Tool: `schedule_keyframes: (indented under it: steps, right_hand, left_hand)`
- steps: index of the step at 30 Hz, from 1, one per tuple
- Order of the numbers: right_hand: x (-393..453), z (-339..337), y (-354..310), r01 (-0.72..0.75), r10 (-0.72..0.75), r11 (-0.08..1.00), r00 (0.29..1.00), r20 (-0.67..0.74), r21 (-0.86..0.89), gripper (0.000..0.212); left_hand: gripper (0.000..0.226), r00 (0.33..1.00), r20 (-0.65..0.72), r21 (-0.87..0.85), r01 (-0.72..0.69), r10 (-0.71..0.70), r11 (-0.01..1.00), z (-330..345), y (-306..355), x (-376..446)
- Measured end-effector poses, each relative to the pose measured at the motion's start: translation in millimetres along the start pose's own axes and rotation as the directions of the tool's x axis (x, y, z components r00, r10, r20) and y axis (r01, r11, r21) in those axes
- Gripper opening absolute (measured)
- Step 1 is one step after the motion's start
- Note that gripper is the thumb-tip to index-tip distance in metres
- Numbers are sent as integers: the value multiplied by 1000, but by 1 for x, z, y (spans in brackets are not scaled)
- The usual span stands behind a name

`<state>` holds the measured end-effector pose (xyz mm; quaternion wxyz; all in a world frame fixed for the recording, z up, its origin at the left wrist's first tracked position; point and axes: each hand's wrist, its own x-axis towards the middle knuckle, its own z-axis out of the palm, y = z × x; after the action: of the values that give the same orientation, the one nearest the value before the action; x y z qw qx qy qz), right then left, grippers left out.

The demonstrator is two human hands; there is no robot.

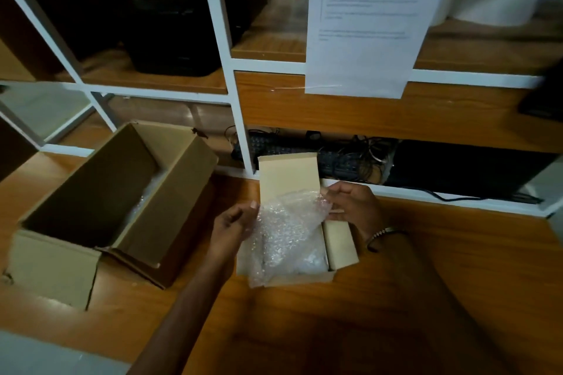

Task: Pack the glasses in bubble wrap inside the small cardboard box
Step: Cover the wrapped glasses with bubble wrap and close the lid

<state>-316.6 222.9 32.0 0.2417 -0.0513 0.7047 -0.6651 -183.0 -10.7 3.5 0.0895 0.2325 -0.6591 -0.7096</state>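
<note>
Small cardboard box [339,245]: open on wooden table [426,268]. Bubble wrap [289,231]: over box, spilling past near-left corner. Left hand [233,227], right hand [353,202]: fingers pinching wrap edges. Glasses: not discernible. Large carton [100,213]: left of box.

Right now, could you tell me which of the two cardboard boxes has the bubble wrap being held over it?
The small box in front of the shelves: both hands, left and right, hold the bubble wrap over it. The large box stands apart, to its left.
</note>
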Motion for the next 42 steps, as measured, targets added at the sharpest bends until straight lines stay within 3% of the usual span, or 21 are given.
schedule_keyframes:
  steps: [4, 7, 9, 12, 14, 15, 17, 19, 22, 24, 27, 30, 32, 34, 36, 38, 40, 42]
  right_hand:
    - [-4, -3, 11, -14, 21, 998, 993, 118, -68, 15]
    - [-2, -6, 13, 126, -47, 956, 957, 286, -264, 48]
    - [3, -6, 9, 236, -117, 895, 943, 310, -380, 60]
    - [13, -1, 0, 373, -322, 856, 926, 195, -357, 37]
    - [13, 6, -6, 377, -363, 881, 926, 103, -285, 25]
    - [13, 8, -7, 340, -328, 896, 940, 92, -284, 30]
    - [13, 12, -6, 202, -131, 910, 969, 210, -362, 41]
    - [13, 16, 2, 94, 53, 911, 939, 341, -401, 47]
    - [17, 19, 8, 60, 23, 977, 926, 377, -207, 29]
    - [19, 18, 3, 83, -27, 988, 919, 392, -127, 15]
    - [20, 12, -16, 145, -43, 974, 875, 482, -176, 13]
    - [16, 15, -39, 197, -4, 944, 810, 587, -265, 9]
    - [14, 17, -49, 223, -14, 933, 808, 589, -284, 11]
    - [15, 18, -58, 249, -82, 927, 865, 495, -281, 12]
    - [17, 17, -63, 269, -141, 917, 910, 390, -296, 14]
    - [17, 19, -64, 277, -160, 901, 927, 338, -332, 24]
    - [20, 22, -60, 278, -163, 885, 937, 310, -373, 57]
    - [23, 25, -53, 174, -69, 921, 953, 296, -349, 94]
  left_hand:
    - [32, 999, -24, -6, -22, 21, 1000, 16, -8, -15]
    - [33, 999, -29, 0, -26, 26, 1000, 25, -9, -24]
    - [34, 999, -26, 22, -37, 38, 999, 29, -7, -26]
    - [34, 996, -54, 36, -70, 72, 997, 33, 1, -24]
    - [33, 990, -90, 21, -103, 105, 994, 33, 9, -22]
    - [33, 987, -105, 20, -118, 119, 993, 32, 12, -20]
    - [33, 984, -117, 29, -132, 134, 991, 32, 17, -19]
    - [33, 982, -113, 15, -152, 153, 988, 33, 20, -21]
    - [40, 978, -102, 51, -178, 183, 983, 28, 24, -24]
    - [43, 985, -23, 99, -168, 171, 981, 17, 28, -25]
    - [70, 992, 107, 280, -94, 66, 955, 5, 41, -25]
    - [98, 969, 246, 388, -113, 15, 915, 13, 50, -21]
    - [82, 947, 319, 407, -163, 27, 899, 19, 51, -16]
    - [44, 926, 371, 362, -213, 70, 908, 23, 51, -14]
    - [26, 926, 363, 306, -220, 100, 926, 22, 50, -14]
    - [30, 945, 312, 255, -184, 100, 949, 19, 50, -13]
    - [39, 952, 299, 168, -124, 69, 978, 13, 49, -12]
    - [40, 956, 293, 45, -38, 23, 998, 8, 54, -11]
